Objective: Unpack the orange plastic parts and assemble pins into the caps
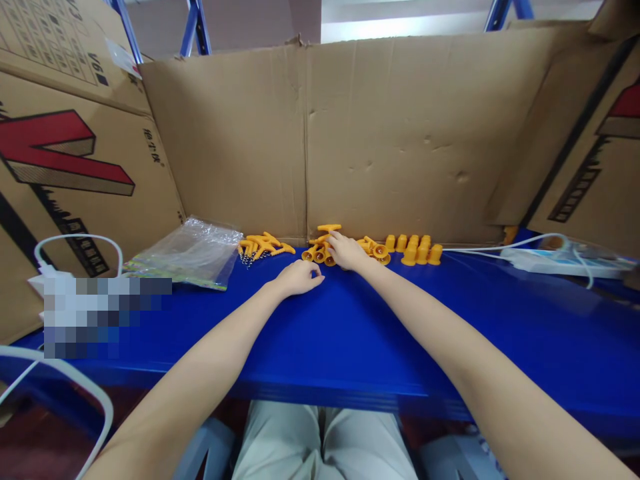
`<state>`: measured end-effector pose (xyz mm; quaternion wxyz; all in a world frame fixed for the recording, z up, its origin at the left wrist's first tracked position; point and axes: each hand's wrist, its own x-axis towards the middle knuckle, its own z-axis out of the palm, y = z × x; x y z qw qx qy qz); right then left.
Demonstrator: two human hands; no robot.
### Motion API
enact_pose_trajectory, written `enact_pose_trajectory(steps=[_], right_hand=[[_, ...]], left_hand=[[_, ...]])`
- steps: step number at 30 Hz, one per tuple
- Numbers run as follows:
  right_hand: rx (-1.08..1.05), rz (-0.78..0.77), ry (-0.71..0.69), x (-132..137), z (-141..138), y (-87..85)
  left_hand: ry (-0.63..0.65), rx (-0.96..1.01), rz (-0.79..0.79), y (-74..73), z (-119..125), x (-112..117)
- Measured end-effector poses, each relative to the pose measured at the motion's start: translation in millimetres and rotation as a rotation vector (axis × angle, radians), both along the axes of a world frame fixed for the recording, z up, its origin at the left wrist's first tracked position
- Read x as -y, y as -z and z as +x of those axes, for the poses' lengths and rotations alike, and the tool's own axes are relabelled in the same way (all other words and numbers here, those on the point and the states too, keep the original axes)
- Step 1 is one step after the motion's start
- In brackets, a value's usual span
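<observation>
My right hand (346,252) reaches to the middle of the table with its fingers closed at an orange T-handled piece (329,228), whose crossbar sticks up above the fingertips. Around and partly under this hand lies a pile of orange bell-shaped cups (320,257), several with their hollow ends facing me. My left hand (300,277) rests just in front and to the left, loosely curled, with a gap between thumb and forefinger and nothing visible in it. Left of it lies a heap of orange T-handles with spiral metal screws (261,247), like corkscrew parts.
Several orange cups (421,252) stand upright at the right. A clear plastic bag (195,253) lies at the left, near a white cable (80,237). A white power strip (565,261) is far right. Cardboard (400,133) walls enclose the blue table (340,347).
</observation>
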<state>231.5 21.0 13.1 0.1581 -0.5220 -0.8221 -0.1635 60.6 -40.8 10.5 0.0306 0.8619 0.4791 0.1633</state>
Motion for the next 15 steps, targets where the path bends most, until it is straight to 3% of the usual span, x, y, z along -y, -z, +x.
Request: enact_pose_trajectory(steps=[5, 9, 15], right_hand=[[-0.026, -0.053, -0.038, -2, 4, 3.0], [-0.174, -0.107, -0.069, -10, 5, 1.8], [-0.403, -0.251, -0.119, -17, 34, -30.5]], left_hand=[[0.008, 0.001, -0.022, -0.7, 0, 1], [0.018, 0.014, -0.027, -0.2, 0, 1], [0.037, 0.007, -0.031, -2.1, 0, 2]])
